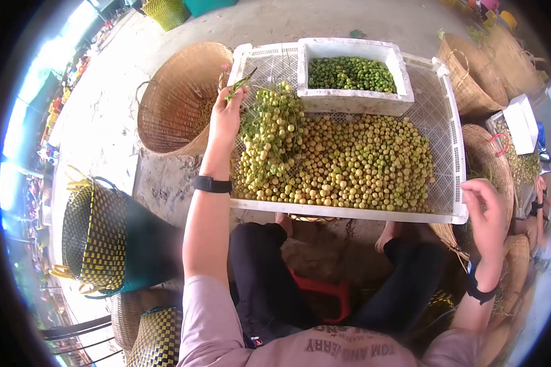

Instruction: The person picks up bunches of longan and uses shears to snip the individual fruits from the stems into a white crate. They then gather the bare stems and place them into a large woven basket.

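My left hand (228,113) is closed around the green stems of a fruit bunch (277,125) at the tray's left end. The bunch is full of small round yellow-green fruits and rests on loose fruits (349,165) of the same kind. These are spread over a white perforated plastic tray (431,110) in front of me. Beside the tray's near right corner is my right hand (487,211). Its fingers are loosely bent, apart from the thumb, with nothing visible between them.
On the far side of the tray sits a white foam box (355,101) of small green fruits (352,73). A wicker basket (171,98) stands left, and another (471,70) at the far right. Nearer left is a yellow-and-black woven basket (107,238). At the right edge shows another person's hand (540,185).
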Demonstrator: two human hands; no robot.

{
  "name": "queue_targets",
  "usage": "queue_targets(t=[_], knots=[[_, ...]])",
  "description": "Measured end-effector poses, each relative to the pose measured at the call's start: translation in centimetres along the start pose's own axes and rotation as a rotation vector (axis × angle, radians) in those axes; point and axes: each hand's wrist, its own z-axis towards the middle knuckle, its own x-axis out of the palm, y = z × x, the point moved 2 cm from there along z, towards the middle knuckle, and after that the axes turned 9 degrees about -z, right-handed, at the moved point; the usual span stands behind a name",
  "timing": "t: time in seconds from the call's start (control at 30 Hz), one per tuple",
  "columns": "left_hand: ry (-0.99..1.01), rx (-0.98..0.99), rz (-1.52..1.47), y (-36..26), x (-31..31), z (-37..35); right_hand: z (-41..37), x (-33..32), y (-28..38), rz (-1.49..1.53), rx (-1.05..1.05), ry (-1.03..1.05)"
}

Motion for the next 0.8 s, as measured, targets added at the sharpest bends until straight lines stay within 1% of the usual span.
queue_targets(t=[0.03, 0.1, 0.13, 0.17, 0.2, 0.23, 0.27, 0.3, 0.37, 0.4, 0.43, 0.5, 0.57, 0.6, 0.63, 0.7, 0.73, 0.77, 0.8], knots=[[0.004, 0.004, 0.000, 0.0, -0.2, 0.0, 0.0, 0.7, 0.0, 0.053, 0.016, -0.001], [0.076, 0.086, -0.112, 0.0, -0.4, -0.1, -0.1, 1.0, 1.0, 0.038, -0.009, 0.026], [0.152, 0.121, -0.068, 0.2, -0.7, 0.2, -0.1, 1.1, 1.3, 0.037, -0.004, 0.022], [0.159, 0.120, -0.069, 1.5, -0.9, 0.7, -0.1, 1.4, 1.5, 0.056, -0.001, 0.042], [0.112, -0.080, 0.217, 3.9, -1.2, 1.3, -0.3, 1.7, 1.7, 0.075, 0.002, 0.060], [0.060, -0.271, 0.499, 4.0, -0.7, 1.3, -0.5, 1.8, 1.9, 0.073, 0.002, 0.049], [0.011, -0.247, 0.547, 4.2, 0.3, 0.3, -0.6, 2.0, 2.0, 0.080, -0.019, 0.072], [-0.015, -0.130, 0.596, 3.3, 1.0, 0.0, -0.8, 2.3, 2.2, 0.090, -0.036, 0.096], [-0.014, -0.261, 0.288, 1.8, 1.4, -0.1, -1.2, 2.6, 2.1, 0.097, -0.033, 0.080], [0.038, -0.169, 0.225, 2.0, 0.5, 0.8, -1.5, 2.6, 1.9, 0.100, -0.036, 0.079], [-0.073, -0.104, 0.180, 1.2, 0.7, 0.8, -1.8, 2.5, 1.8, 0.103, -0.041, 0.077], [-0.049, -0.027, -0.154, -0.8, 0.7, 1.5, -2.1, 2.0, 1.4, 0.105, -0.029, 0.088], [0.002, 0.058, -0.388, -4.5, 1.3, 1.1, -2.7, 1.7, 0.9, 0.126, 0.022, 0.112], [0.136, 0.126, -0.490, -6.7, 1.9, 0.5, -2.9, 1.8, 0.7, 0.130, 0.024, 0.107], [0.098, 0.015, -0.560, -8.2, 2.2, 0.1, -3.0, 1.9, 0.6, 0.148, 0.038, 0.104], [0.231, 0.049, -0.743, -10.1, 3.0, -0.6, -3.2, 2.3, 0.3, 0.174, 0.048, 0.088], [0.242, 0.057, -0.738, -10.9, 3.5, -1.0, -3.2, 2.6, 0.3, 0.202, -0.016, 0.060], [0.257, 0.018, -0.812, -11.3, 4.2, -1.5, -3.3, 3.0, 0.3, 0.228, -0.078, 0.032], [0.274, -0.027, -0.888, -11.6, 5.2, -2.2, -3.4, 3.7, 0.2, 0.252, 0.016, 0.073]])
